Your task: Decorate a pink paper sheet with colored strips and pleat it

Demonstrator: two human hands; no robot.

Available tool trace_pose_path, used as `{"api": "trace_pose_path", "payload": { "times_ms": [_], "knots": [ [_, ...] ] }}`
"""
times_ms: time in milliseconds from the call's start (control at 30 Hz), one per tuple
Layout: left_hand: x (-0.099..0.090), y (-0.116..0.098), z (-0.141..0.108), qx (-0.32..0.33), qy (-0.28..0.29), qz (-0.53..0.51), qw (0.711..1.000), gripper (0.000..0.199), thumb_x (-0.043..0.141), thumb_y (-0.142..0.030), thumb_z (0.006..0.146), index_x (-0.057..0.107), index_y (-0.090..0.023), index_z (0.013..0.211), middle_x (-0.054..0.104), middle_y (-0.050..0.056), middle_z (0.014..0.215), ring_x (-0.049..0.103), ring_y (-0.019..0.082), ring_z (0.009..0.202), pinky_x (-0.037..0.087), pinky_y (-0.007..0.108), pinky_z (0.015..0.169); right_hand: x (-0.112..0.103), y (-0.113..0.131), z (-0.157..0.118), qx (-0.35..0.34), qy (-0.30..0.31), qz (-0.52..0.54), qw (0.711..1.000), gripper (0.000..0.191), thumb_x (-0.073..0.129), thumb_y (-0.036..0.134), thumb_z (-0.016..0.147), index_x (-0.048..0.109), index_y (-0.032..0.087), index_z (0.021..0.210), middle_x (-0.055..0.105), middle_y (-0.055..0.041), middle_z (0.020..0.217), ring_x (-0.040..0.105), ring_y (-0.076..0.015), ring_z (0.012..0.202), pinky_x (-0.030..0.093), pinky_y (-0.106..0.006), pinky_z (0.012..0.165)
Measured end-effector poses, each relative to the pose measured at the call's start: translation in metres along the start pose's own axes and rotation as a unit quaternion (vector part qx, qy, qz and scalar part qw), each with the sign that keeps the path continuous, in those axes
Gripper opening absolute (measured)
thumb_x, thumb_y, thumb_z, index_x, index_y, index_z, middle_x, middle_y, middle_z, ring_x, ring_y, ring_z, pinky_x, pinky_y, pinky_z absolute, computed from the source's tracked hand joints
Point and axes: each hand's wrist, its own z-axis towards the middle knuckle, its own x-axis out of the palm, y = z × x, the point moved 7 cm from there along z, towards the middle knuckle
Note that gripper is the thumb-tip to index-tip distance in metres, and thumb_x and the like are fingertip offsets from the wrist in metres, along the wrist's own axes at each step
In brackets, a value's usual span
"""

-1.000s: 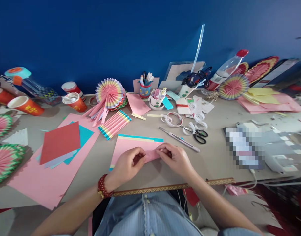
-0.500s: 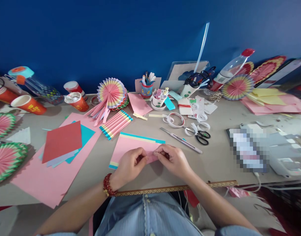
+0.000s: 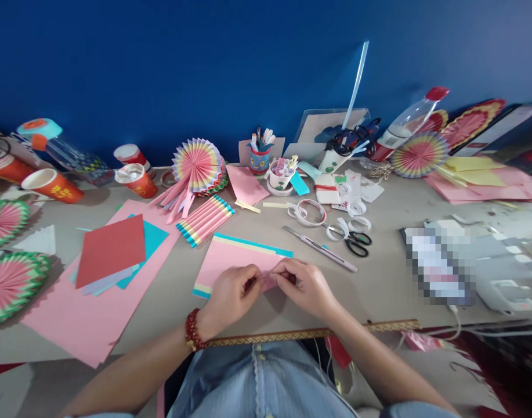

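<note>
My left hand (image 3: 233,293) and right hand (image 3: 304,287) are pinching, thumbs against fingertips, gripping the right end of a pink sheet (image 3: 234,255) on the table (image 3: 361,305). I'm probably creasing it; even finger pressure seems needed next. Its long axis is running left-right, slanting nearer rightward, its blue strip (image 3: 248,243) facing the wall (image 3: 248,58).

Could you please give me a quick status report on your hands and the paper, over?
Left hand, right hand: both pinching near edge of pink sheet. Cutter beyond right hand, clear of the sheet.
</note>
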Motion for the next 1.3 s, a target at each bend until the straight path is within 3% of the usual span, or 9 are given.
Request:
{"api": "trace_pose_path", "payload": {
  "times_ms": [100, 200, 367, 467, 667, 900, 1067, 1167, 1300],
  "knots": [
    [0.0, 0.0, -0.003, 0.01, 0.0, -0.001, 1.0, 0.02, 0.045, -0.027, 0.099, 0.055, -0.02, 0.083, 0.06, 0.0, 0.074, 0.056, 0.014, 0.067, 0.041, 0.024, 0.062, -0.003, 0.004, -0.002, -0.04, -0.016, -0.005, 0.999, 0.014, 0.055, 0.022, 0.091, 0.068, 0.022, 0.087, 0.068, -0.0022, 0.077, 0.06, -0.0142, 0.067, 0.042, -0.023, 0.059],
    [-0.006, -0.008, -0.012, 0.033, 0.008, -0.01, 0.999, 0.018, 0.045, -0.031, 0.1, 0.057, -0.02, 0.106, 0.067, 0.005, 0.096, 0.062, 0.018, 0.085, 0.048, 0.029, 0.076, -0.011, 0.006, -0.006, -0.083, -0.019, -0.005, 0.996, 0.016, 0.053, 0.024, 0.095, 0.068, 0.022, 0.094, 0.069, -0.0041, 0.081, 0.063, -0.0162, 0.073, 0.046, -0.025, 0.066],
    [-0.014, -0.012, -0.029, 0.044, 0.039, 0.011, 0.998, 0.026, 0.044, -0.031, 0.101, 0.048, -0.022, 0.126, 0.066, 0.007, 0.115, 0.064, 0.019, 0.1, 0.052, 0.033, 0.087, -0.015, 0.002, -0.016, -0.114, 0.046, 0.009, 0.992, 0.019, 0.049, 0.024, 0.097, 0.067, 0.023, 0.104, 0.07, -0.0061, 0.086, 0.064, -0.0188, 0.081, 0.05, -0.029, 0.073],
    [-0.019, -0.005, -0.034, 0.063, 0.019, 0.066, 0.996, 0.034, 0.043, -0.027, 0.101, 0.042, -0.02, 0.134, 0.065, 0.009, 0.12, 0.061, 0.021, 0.108, 0.051, 0.037, 0.093, -0.019, -0.002, -0.022, -0.109, 0.051, 0.011, 0.993, 0.02, 0.047, 0.025, 0.098, 0.066, 0.023, 0.106, 0.07, -0.0076, 0.09, 0.065, -0.0198, 0.084, 0.051, -0.03, 0.075],
    [-0.02, 0.009, -0.041, 0.112, 0.029, 0.225, 0.967, 0.042, 0.054, -0.03, 0.096, 0.049, -0.02, 0.137, 0.054, 0.01, 0.138, 0.049, 0.027, 0.124, 0.041, 0.047, 0.108, -0.02, -0.01, -0.027, -0.096, 0.071, 0.015, 0.993, 0.025, 0.051, 0.029, 0.098, 0.071, 0.024, 0.112, 0.071, -0.0077, 0.092, 0.065, -0.0196, 0.084, 0.051, -0.03, 0.075],
    [-0.021, 0.01, -0.04, 0.128, 0.044, 0.237, 0.962, 0.048, 0.055, -0.037, 0.096, 0.048, -0.022, 0.141, 0.052, 0.009, 0.141, 0.047, 0.027, 0.125, 0.042, 0.045, 0.106, -0.021, -0.032, -0.021, -0.012, 0.016, 0.06, 0.998, 0.024, 0.056, 0.034, 0.096, 0.076, 0.024, 0.105, 0.071, -0.0068, 0.09, 0.066, -0.0178, 0.078, 0.052, -0.028, 0.07],
    [-0.023, 0.012, -0.039, 0.146, 0.045, 0.241, 0.958, 0.048, 0.058, -0.039, 0.095, 0.05, -0.022, 0.139, 0.053, 0.01, 0.14, 0.048, 0.027, 0.125, 0.042, 0.046, 0.107, -0.034, -0.042, -0.02, 0.033, -0.051, 0.069, 0.996, 0.033, 0.057, 0.037, 0.094, 0.069, 0.021, 0.12, 0.068, -0.0045, 0.083, 0.063, -0.0166, 0.07, 0.052, -0.026, 0.061],
    [-0.024, 0.013, -0.039, 0.164, 0.056, 0.245, 0.954, 0.048, 0.058, -0.036, 0.095, 0.049, -0.023, 0.14, 0.053, 0.01, 0.14, 0.047, 0.027, 0.127, 0.04, 0.048, 0.11, -0.044, -0.033, -0.016, -0.009, -0.068, 0.019, 0.997, 0.028, 0.055, 0.034, 0.095, 0.07, 0.022, 0.116, 0.069, -0.0075, 0.09, 0.065, -0.0196, 0.081, 0.055, -0.03, 0.069],
    [-0.026, 0.011, -0.035, 0.181, 0.078, 0.234, 0.952, 0.048, 0.056, -0.036, 0.096, 0.047, -0.025, 0.141, 0.053, 0.009, 0.14, 0.046, 0.027, 0.129, 0.038, 0.05, 0.111, -0.03, -0.007, -0.006, -0.128, 0.014, -0.082, 0.988, 0.026, 0.056, 0.027, 0.094, 0.069, 0.026, 0.117, 0.068, -0.0105, 0.116, 0.062, -0.0242, 0.108, 0.051, -0.04, 0.093]
  ]
}}
